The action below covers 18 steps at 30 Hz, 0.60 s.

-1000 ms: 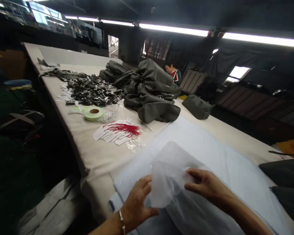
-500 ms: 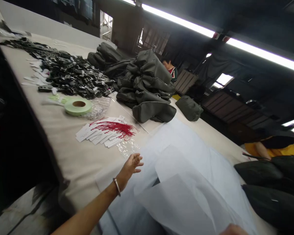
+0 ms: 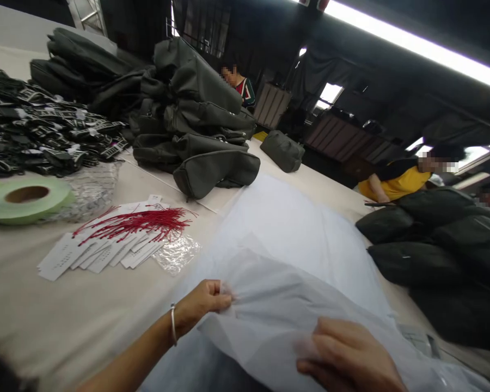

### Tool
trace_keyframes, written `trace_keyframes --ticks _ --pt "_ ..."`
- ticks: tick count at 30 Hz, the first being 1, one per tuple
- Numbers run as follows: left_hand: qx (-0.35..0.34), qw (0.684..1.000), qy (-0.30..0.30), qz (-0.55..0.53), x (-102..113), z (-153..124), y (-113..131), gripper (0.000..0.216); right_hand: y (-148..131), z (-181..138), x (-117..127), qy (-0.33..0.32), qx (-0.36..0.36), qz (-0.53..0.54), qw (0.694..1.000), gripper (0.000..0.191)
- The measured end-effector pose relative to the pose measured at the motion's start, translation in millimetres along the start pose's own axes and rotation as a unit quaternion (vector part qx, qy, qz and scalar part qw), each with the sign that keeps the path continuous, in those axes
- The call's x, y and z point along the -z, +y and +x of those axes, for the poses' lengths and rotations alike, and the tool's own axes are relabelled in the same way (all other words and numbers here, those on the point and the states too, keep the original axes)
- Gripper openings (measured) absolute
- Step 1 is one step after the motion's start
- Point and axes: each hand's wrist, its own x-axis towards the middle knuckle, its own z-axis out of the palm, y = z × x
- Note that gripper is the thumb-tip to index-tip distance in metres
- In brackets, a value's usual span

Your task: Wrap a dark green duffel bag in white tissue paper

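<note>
A translucent whitish plastic bag [image 3: 269, 288] spreads across the lower middle of the view, its near edge lifted. At its left edge, my left hand [image 3: 204, 305], with a bangle on the wrist, pinches the film between thumb and fingers. My right hand [image 3: 347, 348] is closed on the same bag's near right part, slightly blurred. Under it lies a stack of similar pale plastic sheets or bags [image 3: 277, 212]. Left of my left hand are white hang tags [image 3: 102, 256] with red strings [image 3: 142, 223], beside a small clear plastic bag [image 3: 177, 253].
Green tape [image 3: 61, 201] and a heap of dark printed straps [image 3: 44, 130] lie left. Dark bags are piled at the back [image 3: 204, 109] and at the right [image 3: 416, 261]. One person [image 3: 245, 90] is at the back; another in yellow [image 3: 404, 182] is at the right.
My left hand has gone from spread fingers to pinching the plastic bag's edge. My right hand has come further into view, gripping the film. The view has shifted right and closer.
</note>
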Motion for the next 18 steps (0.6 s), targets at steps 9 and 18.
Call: trace_keyframes --ticks 9,18 --pt "0.011 0.998 -0.026 0.048 20.8 -19.7 -6.9 0.05 84.3 30.6 -52.7 0.044 -0.037 0.033 0.998 0.013" --pt "-0.237 0.849 -0.008 0.471 -12.9 19.3 94.3 0.097 89.8 34.4 -56.8 0.036 -0.073 0.067 0.994 0.017"
